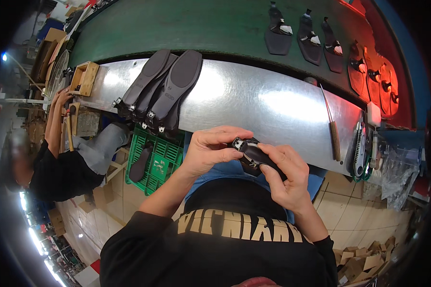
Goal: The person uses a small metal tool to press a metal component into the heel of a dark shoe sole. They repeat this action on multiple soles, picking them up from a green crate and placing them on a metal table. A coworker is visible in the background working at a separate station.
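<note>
A dark sandal sole (259, 155) with a glossy strap piece is held in front of my body, above my lap. At its end, a small pale tab shows. My left hand (214, 147) pinches that end between thumb and fingers. Around the sole's other side, the fingers and thumb of my right hand (287, 176) are closed. Beyond my left hand, a pile of dark soles (177, 91) lies on the metal bench (234, 103), treads up, with pale tabs at their near ends.
On the green conveyor belt (196, 26) several dark sandals (309, 40) lie in a row, some under red light. At the bench's right are a wooden-handled awl (334, 138) and a cutter knife (359, 153). A green crate (165, 165) holds a sole. Another person (67, 167) works at left.
</note>
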The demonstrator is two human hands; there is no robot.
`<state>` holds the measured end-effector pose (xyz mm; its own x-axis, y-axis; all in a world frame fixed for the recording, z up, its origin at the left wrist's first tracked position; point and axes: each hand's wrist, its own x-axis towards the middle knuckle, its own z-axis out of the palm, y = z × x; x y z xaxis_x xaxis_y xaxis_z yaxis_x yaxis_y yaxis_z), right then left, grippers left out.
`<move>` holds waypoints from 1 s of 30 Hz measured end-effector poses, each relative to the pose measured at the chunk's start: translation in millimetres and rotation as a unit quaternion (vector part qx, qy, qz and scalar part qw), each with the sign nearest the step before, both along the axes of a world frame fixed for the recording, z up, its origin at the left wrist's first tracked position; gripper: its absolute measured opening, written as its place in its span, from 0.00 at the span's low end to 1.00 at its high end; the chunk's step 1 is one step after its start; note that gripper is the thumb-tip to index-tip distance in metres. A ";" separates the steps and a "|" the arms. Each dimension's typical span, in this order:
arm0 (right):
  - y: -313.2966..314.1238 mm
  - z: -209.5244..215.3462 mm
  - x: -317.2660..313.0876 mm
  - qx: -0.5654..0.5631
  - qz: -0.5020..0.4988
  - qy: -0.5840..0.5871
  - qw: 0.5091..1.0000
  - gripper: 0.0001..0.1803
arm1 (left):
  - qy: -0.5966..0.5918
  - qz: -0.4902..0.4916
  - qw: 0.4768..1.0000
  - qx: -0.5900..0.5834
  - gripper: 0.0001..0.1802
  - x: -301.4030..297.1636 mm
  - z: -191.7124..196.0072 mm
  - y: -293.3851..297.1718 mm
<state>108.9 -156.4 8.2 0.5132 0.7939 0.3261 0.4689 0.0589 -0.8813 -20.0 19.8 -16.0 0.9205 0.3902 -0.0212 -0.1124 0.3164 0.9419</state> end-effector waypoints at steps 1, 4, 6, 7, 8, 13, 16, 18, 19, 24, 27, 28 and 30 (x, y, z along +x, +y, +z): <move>0.7 1.0 0.4 -0.001 0.000 -0.010 1.000 0.22 | -0.011 -0.003 1.000 0.008 0.21 0.3 0.0 -0.2; 1.9 3.8 0.7 -0.010 -0.002 -0.044 0.999 0.22 | -0.062 -0.018 0.998 0.015 0.21 1.0 -5.4 -2.2; 1.1 4.3 0.8 -0.017 -0.004 -0.066 0.998 0.22 | -0.061 -0.028 0.998 0.010 0.21 0.1 -6.4 -1.0; 0.7 4.7 1.3 -0.021 -0.003 -0.076 0.997 0.23 | -0.060 -0.032 0.998 0.008 0.21 -0.3 -6.4 -0.1; 0.0 5.2 1.6 -0.025 -0.002 -0.087 0.996 0.23 | -0.060 -0.036 0.997 0.019 0.21 -0.4 -6.8 0.4; -2.4 10.1 2.3 -0.040 0.012 -0.113 0.993 0.23 | -0.064 -0.054 0.995 0.057 0.22 -1.4 -7.9 3.5; -2.9 9.6 1.9 -0.039 0.017 -0.131 0.990 0.23 | -0.055 -0.067 0.993 0.077 0.23 -1.1 -2.4 3.1; -3.6 9.4 1.8 -0.042 0.020 -0.139 0.989 0.23 | -0.048 -0.073 0.992 0.087 0.23 -1.1 -1.7 2.4; -3.6 9.9 1.9 -0.045 0.023 -0.141 0.989 0.23 | -0.046 -0.075 0.992 0.093 0.23 -1.3 -1.2 1.9; -3.3 8.0 1.5 -0.058 0.025 -0.142 0.988 0.24 | -0.016 -0.078 0.991 0.108 0.25 -1.6 1.8 -1.2; -1.7 4.4 2.4 -0.065 0.023 -0.108 0.992 0.23 | 0.008 -0.055 0.994 0.095 0.26 0.2 -1.7 -6.3; -2.0 1.0 3.8 -0.069 0.023 -0.079 0.994 0.22 | 0.020 -0.045 0.995 0.083 0.26 0.0 -2.9 -8.3; -1.6 -8.0 3.4 -0.068 0.014 -0.017 0.997 0.21 | 0.079 -0.048 0.996 0.009 0.24 -2.0 -1.2 -10.9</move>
